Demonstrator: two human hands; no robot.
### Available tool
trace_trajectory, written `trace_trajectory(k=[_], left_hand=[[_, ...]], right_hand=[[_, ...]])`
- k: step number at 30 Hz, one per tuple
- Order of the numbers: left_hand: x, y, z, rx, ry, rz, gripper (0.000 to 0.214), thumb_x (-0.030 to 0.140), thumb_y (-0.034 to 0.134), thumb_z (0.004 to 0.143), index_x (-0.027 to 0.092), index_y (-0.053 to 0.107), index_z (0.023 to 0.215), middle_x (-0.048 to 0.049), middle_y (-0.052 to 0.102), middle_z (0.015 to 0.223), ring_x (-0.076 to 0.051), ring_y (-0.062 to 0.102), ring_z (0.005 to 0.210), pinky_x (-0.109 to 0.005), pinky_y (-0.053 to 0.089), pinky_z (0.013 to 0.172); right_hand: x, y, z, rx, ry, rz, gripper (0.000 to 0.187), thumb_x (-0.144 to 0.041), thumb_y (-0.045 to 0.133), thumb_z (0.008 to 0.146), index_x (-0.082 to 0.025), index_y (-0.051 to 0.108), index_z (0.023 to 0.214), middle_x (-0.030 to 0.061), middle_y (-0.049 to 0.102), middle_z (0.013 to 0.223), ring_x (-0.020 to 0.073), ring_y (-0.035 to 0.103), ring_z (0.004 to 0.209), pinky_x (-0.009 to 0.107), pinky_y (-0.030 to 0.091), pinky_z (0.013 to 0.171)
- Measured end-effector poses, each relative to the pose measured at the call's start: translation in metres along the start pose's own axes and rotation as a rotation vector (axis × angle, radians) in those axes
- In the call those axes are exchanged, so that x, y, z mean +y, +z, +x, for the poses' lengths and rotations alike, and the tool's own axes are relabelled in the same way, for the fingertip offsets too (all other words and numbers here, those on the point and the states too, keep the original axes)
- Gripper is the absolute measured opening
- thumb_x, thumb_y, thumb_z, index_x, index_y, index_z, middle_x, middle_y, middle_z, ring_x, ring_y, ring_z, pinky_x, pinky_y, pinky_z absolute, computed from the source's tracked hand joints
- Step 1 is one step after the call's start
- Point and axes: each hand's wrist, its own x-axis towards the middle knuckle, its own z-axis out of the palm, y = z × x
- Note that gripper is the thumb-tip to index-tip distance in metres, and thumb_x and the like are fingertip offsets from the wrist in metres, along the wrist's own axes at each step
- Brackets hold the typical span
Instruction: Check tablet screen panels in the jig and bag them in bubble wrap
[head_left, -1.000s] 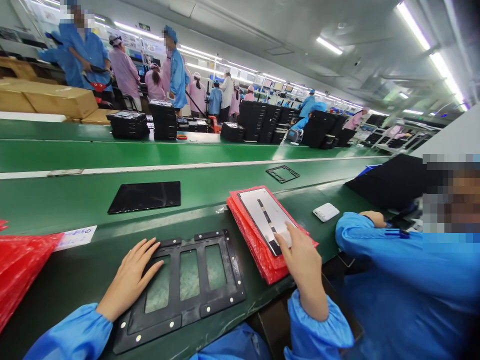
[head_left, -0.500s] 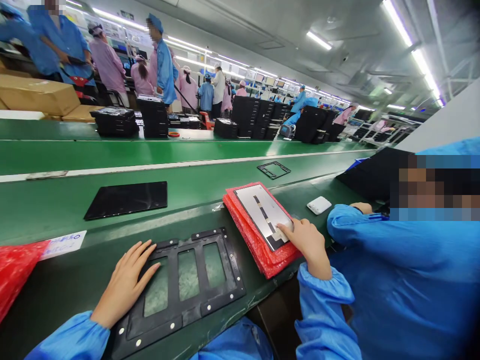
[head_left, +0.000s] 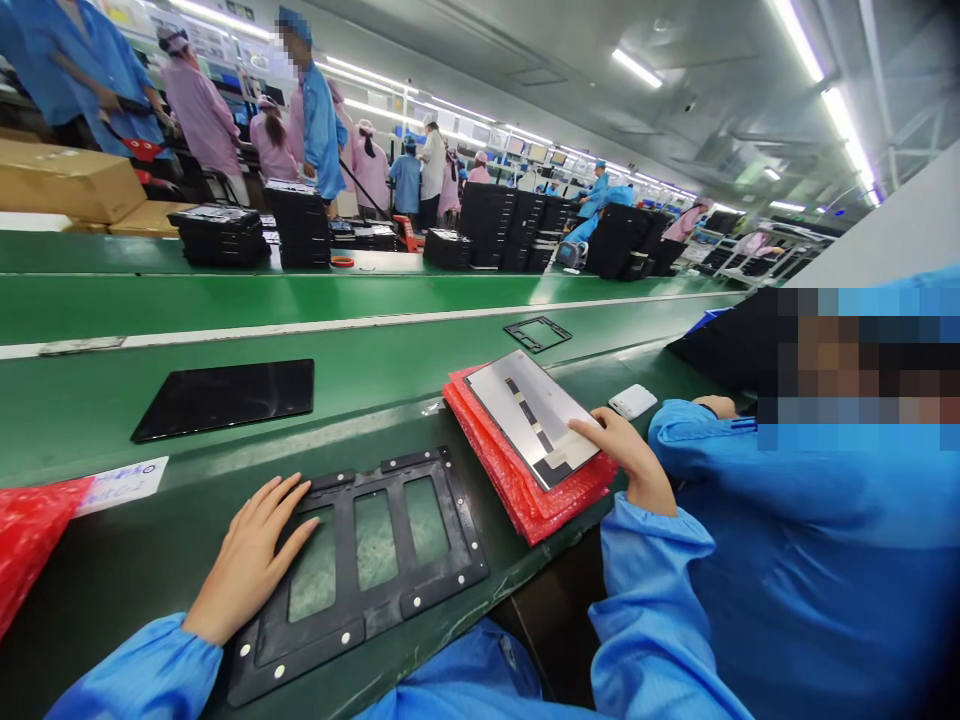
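My left hand [head_left: 251, 555] lies flat with fingers spread on the left part of a black frame fixture [head_left: 390, 560] with three windows, at the near edge of the green bench. My right hand [head_left: 626, 455] grips the right edge of a silver panel [head_left: 529, 410] with a dark flex strip, and the panel's near end is tilted up off a stack of red bubble-wrap sheets [head_left: 510, 480].
A black glass panel [head_left: 225, 397] and a small black frame [head_left: 537, 334] lie on the green conveyor. A white block [head_left: 632, 401] sits by a co-worker's blue sleeve [head_left: 787, 500] at right. Red wrap [head_left: 30, 540] and a paper label [head_left: 120, 483] lie left. Stacked black trays [head_left: 300, 235] and people stand beyond.
My right hand has moved from the panel's face to its right edge and raised it off the red stack. The black panel on the conveyor has drifted left. My left hand stays put.
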Motion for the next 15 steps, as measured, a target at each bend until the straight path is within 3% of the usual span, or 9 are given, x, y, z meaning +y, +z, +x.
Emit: trace_trajectory(k=[5, 10, 13, 15], left_hand=[[-0.004, 0.001, 0.002, -0.003, 0.007, -0.021, 0.054, 0.051, 0.044, 0.092, 0.025, 0.046, 0.140, -0.0072, 0.043, 0.150, -0.030, 0.029, 0.143, -0.052, 0.028, 0.115], [0.009, -0.012, 0.004, 0.063, -0.070, -0.226, 0.056, 0.053, 0.048, 0.089, 0.024, 0.048, 0.137, -0.0083, 0.047, 0.147, -0.029, 0.033, 0.142, -0.051, 0.028, 0.116], [0.034, -0.040, 0.006, 0.135, -0.209, -0.388, 0.059, 0.055, 0.053, 0.086, 0.029, 0.046, 0.138, -0.0072, 0.051, 0.143, -0.028, 0.043, 0.136, -0.049, 0.032, 0.114], [0.053, -0.065, 0.007, 0.090, -0.236, -0.562, 0.068, 0.054, 0.056, 0.084, 0.032, 0.036, 0.145, -0.0070, 0.051, 0.144, -0.028, 0.046, 0.134, -0.047, 0.036, 0.112]], right_hand=[[-0.012, -0.004, -0.012, 0.072, -0.003, 0.363, 0.044, -0.061, 0.056, 0.074, -0.019, 0.059, 0.088, 0.0008, 0.061, 0.067, 0.0170, 0.059, 0.060, 0.029, 0.048, 0.057], [-0.039, 0.009, -0.056, 0.053, -0.013, 0.705, 0.054, -0.051, 0.067, 0.072, -0.022, 0.057, 0.117, 0.0009, 0.065, 0.075, 0.0146, 0.059, 0.055, 0.026, 0.046, 0.050], [-0.055, 0.031, -0.088, -0.116, 0.076, 0.908, 0.033, -0.043, 0.077, 0.065, -0.021, 0.067, 0.088, 0.0010, 0.063, 0.069, 0.0120, 0.052, 0.048, 0.023, 0.040, 0.043], [-0.066, 0.052, -0.107, -0.284, 0.109, 0.945, 0.029, -0.044, 0.079, 0.064, -0.020, 0.069, 0.076, 0.0025, 0.064, 0.068, 0.0131, 0.053, 0.049, 0.024, 0.041, 0.043]])
